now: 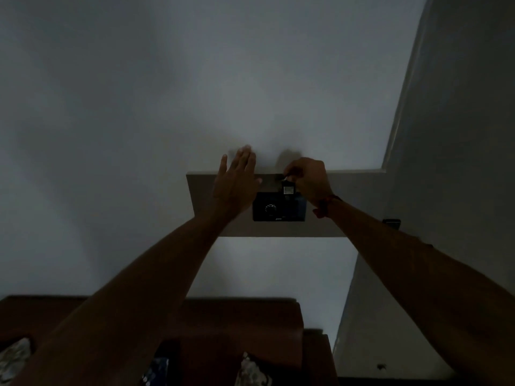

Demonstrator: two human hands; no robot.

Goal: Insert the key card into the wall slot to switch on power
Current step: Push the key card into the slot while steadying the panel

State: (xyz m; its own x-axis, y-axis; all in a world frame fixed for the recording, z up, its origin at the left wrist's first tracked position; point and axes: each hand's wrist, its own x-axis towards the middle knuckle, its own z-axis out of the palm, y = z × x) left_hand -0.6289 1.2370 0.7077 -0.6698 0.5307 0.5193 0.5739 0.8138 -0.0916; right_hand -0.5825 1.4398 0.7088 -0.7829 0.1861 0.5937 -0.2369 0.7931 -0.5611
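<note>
The room is dim. A dark switch panel [274, 210] with a round dial sits on a grey wall plate [342, 207]. My right hand [309, 181] pinches a small dark key card [288, 188] at its top, held upright at the panel's upper right edge. Whether the card is inside the slot cannot be made out. My left hand [237, 185] is flat against the wall and plate just left of the panel, fingers spread, holding nothing. A red thread is tied around my right wrist.
A white wall fills the view, with a corner and side wall [446, 135] to the right. Below stands a brown wooden headboard [237, 324] with patterned cushions [250, 369]. A small dark fitting [392, 222] sits on the side wall.
</note>
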